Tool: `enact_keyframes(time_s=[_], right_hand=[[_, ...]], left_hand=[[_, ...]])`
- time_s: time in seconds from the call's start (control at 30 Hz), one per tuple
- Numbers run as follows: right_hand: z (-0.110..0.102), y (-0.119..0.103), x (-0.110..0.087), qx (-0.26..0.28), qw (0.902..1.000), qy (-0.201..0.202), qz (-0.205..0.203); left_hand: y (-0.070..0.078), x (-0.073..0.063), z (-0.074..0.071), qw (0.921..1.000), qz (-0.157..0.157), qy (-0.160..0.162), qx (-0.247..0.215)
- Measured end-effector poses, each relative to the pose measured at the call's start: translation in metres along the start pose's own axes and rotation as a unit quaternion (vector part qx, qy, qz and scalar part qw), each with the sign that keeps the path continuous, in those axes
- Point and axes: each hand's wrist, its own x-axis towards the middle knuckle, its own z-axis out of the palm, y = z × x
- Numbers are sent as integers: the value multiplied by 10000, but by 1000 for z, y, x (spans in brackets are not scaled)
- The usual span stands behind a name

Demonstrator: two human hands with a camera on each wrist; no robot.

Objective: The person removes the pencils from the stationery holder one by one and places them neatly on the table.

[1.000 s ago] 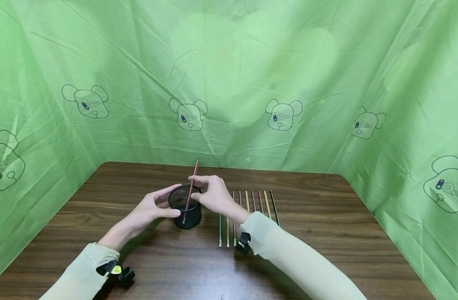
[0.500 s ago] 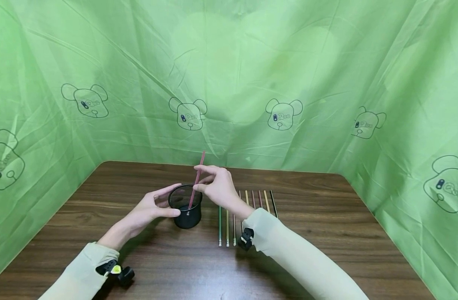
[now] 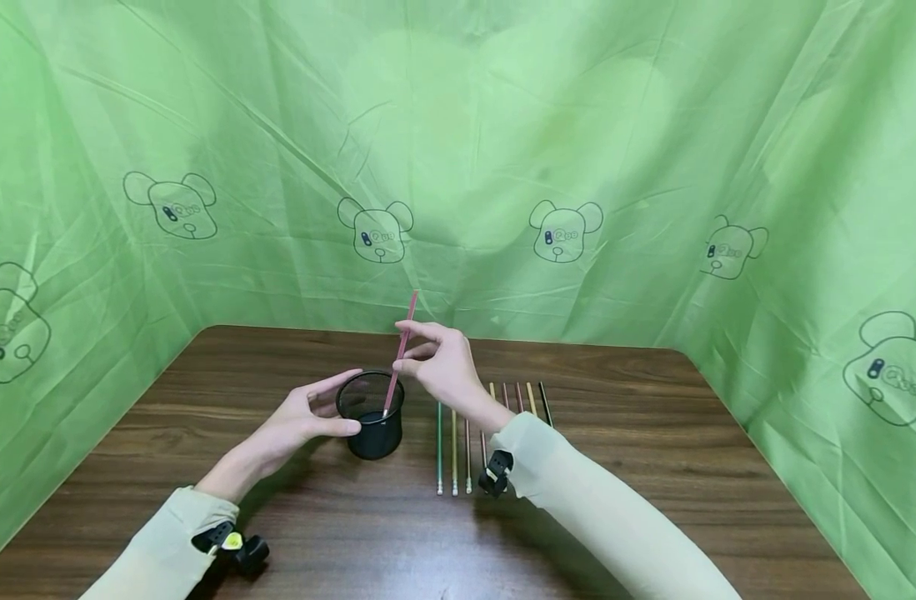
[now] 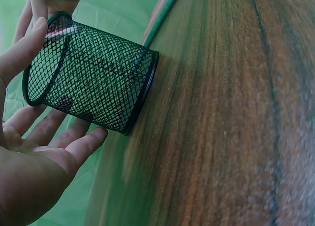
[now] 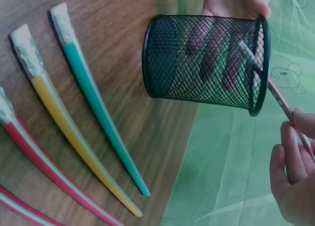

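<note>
A black mesh pencil cup (image 3: 376,442) stands upright on the table, left of centre. My left hand (image 3: 296,419) holds it from the left, thumb at the near rim and fingers round the far side, as the left wrist view also shows on the mesh (image 4: 98,78). With thumb and fingertips, my right hand (image 3: 452,371) pinches a red pencil (image 3: 392,388) above the cup's right rim. The pencil tilts, its top leaning right. Its eraser end (image 5: 247,51) shows through the mesh, just inside the mouth in the right wrist view.
Right of the cup, several pencils lie side by side, including a green one (image 3: 439,450), a yellow one (image 3: 454,454) and a black one (image 3: 545,404). My right forearm covers part of the row. A green cloth (image 3: 473,125) hangs behind the wooden table (image 3: 653,467).
My right hand has drawn the red pencil up and to the right, so its eraser end has risen from low in the cup toward the rim. The left hand and cup stay put.
</note>
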Motion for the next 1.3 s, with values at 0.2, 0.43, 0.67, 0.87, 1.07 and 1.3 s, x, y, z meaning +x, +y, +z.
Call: enact_keyframes(time_s=[0.2,0.43,0.67,0.87,1.07,1.3], right_hand=[[-6,-4,4,148,9999,12,-55],[-12,-13,10,152,9998,79,-45],[-21,-22,12,144,9998,65,-140],[-33,-26,9,168,9997,57,-146],[-49,-19,2,127,9998,132,45],[-69,-6,-10,17,9997,46,245]], left_hand=[[-2,0,-1,10000,34,-10,17],[-4,0,-1,10000,25,26,33],[-4,0,-1,10000,-6,53,19],[-3,0,0,10000,40,46,-9],[-2,1,1,9999,139,1,-48],[-3,0,0,9999,100,32,-4]])
